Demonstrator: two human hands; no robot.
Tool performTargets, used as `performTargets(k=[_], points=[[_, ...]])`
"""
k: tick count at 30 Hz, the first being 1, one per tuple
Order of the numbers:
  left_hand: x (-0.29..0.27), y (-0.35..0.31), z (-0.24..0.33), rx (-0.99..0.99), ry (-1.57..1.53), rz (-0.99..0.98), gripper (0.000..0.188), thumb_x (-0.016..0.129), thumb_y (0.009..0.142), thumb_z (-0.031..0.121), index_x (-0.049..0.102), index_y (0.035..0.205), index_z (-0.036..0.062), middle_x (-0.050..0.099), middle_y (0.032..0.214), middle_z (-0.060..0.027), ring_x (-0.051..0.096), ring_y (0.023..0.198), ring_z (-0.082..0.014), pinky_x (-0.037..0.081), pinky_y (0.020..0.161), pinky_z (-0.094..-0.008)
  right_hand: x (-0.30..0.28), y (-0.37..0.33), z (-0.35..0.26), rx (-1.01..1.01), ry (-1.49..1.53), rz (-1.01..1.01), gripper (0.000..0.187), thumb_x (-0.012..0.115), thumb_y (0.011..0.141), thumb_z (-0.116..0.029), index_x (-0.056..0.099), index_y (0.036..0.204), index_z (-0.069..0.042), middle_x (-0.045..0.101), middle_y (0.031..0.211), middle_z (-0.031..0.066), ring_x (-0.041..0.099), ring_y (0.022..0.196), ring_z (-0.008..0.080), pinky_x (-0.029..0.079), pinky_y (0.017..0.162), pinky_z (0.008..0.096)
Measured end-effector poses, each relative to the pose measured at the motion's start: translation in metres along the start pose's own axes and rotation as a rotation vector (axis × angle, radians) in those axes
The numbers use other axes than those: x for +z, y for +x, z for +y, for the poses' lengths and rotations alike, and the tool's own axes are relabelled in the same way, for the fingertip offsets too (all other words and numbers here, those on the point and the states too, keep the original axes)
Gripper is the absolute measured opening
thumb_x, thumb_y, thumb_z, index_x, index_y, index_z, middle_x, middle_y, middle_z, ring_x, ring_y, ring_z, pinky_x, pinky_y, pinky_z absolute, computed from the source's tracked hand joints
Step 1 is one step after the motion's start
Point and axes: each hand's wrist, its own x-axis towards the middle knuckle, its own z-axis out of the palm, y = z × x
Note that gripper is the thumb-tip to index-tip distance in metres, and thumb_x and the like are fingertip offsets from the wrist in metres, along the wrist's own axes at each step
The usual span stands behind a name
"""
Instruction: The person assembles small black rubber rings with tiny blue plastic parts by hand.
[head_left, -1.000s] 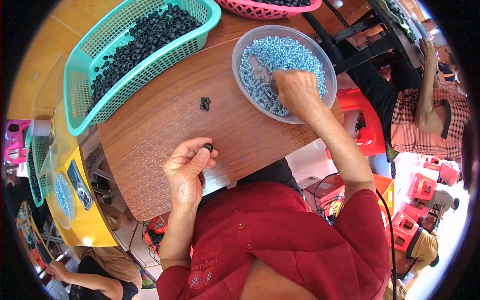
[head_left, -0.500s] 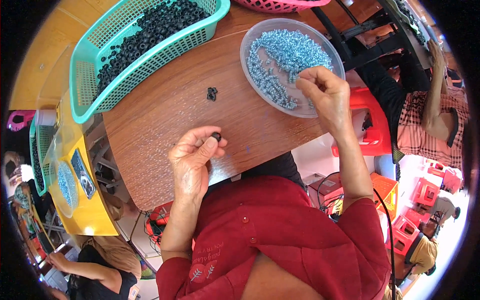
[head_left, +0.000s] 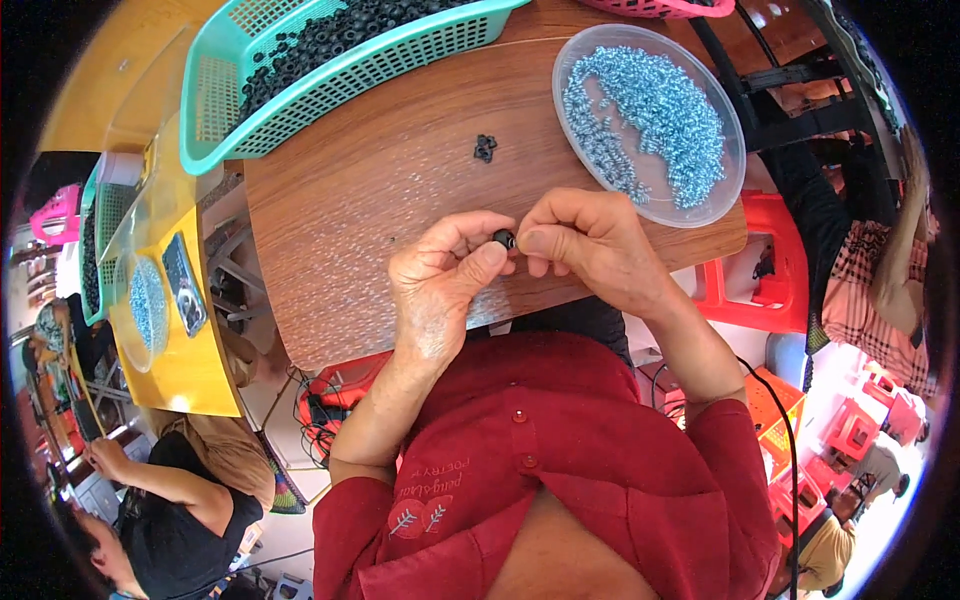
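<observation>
My left hand (head_left: 440, 275) is closed, pinching a small round black part (head_left: 503, 238) between thumb and fingertips above the wooden table. My right hand (head_left: 598, 245) meets it from the right, thumb and fingers pressed together at the part's open side. A tiny shiny spot shows at those fingertips, but the piece they pinch is mostly hidden. Beyond my hands, a few loose black parts (head_left: 485, 149) lie in a little cluster on the table. At the far right sits a round clear plastic tub (head_left: 735, 160) holding many small bluish-silver metal pieces (head_left: 670, 110).
A teal mesh basket (head_left: 350, 82) heaped with black parts stands along the far left of the wooden table (head_left: 350, 240). A pink basket (head_left: 680, 8) is at the back. Red stools (head_left: 775, 262) stand to the right. Co-workers sit on both sides, one beside a yellow table (head_left: 190, 380).
My right hand has come left from the tub to the black part in my left hand. The hands now touch at it. The whole view has shifted somewhat.
</observation>
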Motion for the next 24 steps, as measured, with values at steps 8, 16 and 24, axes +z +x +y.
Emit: performTargets(k=[8,16,24], points=[[-0.004,-0.001,0.001,-0.002,0.029,0.006,0.021,0.063,0.085,0.000,0.062,0.106,-0.0041,0.064,0.086,-0.0058,0.060,0.074,-0.0106,0.049,0.069,-0.0210,0.006,0.007,0.009,0.041,0.156,0.031,0.017,0.063,0.089,-0.019,0.065,0.085,-0.002,0.061,0.066,-0.0006,0.049,0.056,0.0028,0.036,0.048,0.0168],[-0.009,-0.002,-0.001,0.033,0.026,0.032,0.020,0.064,0.084,-0.001,0.063,0.104,-0.0044,0.066,0.089,-0.0073,0.061,0.074,-0.0108,0.050,0.068,-0.0210,0.019,0.010,0.006,0.047,0.054,0.074,0.019,0.065,0.087,-0.020,0.064,0.081,-0.002,0.060,0.065,0.0005,0.049,0.055,0.0031,0.036,0.047,0.0173],[-0.020,-0.006,0.000,0.045,-0.165,0.029,0.021,0.065,0.083,0.001,0.063,0.103,-0.0056,0.066,0.088,-0.0096,0.063,0.074,-0.0152,0.052,0.068,-0.0244,0.029,0.015,0.010,0.201,0.143,-0.003,0.026,0.064,0.088,-0.024,0.063,0.073,-0.003,0.058,0.060,0.0001,0.047,0.052,0.0037,0.034,0.045,0.0187]])
